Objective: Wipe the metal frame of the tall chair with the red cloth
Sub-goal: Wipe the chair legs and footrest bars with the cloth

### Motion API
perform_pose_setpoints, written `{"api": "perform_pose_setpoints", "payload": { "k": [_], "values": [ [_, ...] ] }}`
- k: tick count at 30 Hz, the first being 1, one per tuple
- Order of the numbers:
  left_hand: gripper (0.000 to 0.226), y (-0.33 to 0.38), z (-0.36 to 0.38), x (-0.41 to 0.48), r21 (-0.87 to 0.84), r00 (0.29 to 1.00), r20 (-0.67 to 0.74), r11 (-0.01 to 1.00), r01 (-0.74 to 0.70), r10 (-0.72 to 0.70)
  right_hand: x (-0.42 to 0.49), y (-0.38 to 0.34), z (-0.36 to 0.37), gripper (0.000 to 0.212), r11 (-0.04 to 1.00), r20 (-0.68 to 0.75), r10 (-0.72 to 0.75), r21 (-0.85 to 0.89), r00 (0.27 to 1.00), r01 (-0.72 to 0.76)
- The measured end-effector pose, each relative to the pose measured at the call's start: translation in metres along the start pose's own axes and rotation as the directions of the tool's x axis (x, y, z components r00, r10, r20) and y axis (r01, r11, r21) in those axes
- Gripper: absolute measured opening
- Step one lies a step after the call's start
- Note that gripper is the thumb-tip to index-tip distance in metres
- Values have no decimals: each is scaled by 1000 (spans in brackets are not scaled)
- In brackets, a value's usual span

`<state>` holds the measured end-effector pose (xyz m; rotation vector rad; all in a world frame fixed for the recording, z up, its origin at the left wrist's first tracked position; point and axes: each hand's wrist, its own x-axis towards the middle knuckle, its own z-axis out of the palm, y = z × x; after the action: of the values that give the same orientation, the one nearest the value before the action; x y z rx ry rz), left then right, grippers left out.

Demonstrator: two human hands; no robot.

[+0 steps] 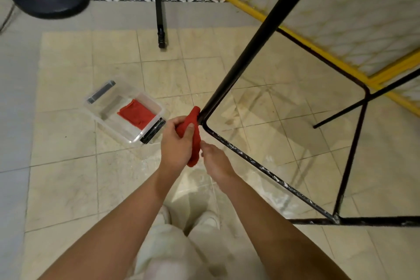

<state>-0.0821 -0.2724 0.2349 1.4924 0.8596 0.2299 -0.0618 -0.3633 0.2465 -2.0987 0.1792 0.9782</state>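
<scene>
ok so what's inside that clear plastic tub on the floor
A spare red cloth lies flat in the clear tub, toward its right end; the rest looks bare. Anything under that cloth is covered.

The slanted black leg (248,52) of the chair frame blocks the way straight ahead of the left hand (176,141) and right hand (216,161), and the red cloth (196,145) fills the gap between them. To the right of the right hand, the paint-flecked lower rail (261,166) bars the low path, though the space beyond it seems open. Left of the left hand, bare tile is free up to the clear tub (111,109), which is near but apart.
</scene>
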Motion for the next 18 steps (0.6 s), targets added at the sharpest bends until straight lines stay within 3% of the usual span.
{"api": "perform_pose_setpoints", "payload": {
  "k": [5,10,18],
  "values": [
    [21,-1,-6,-24,100,981,6,976,-192,192,-14,-2,-25,34,992,-189,-109,38,976,118],
    [25,6,9,-34,285,902,93,857,-430,422,-16,-4,-48,27,971,-284,-234,-14,930,240],
    [30,-11,35,-23,457,888,233,761,-460,397,-11,10,-70,31,955,-305,-296,-108,905,275]
  ]
}}
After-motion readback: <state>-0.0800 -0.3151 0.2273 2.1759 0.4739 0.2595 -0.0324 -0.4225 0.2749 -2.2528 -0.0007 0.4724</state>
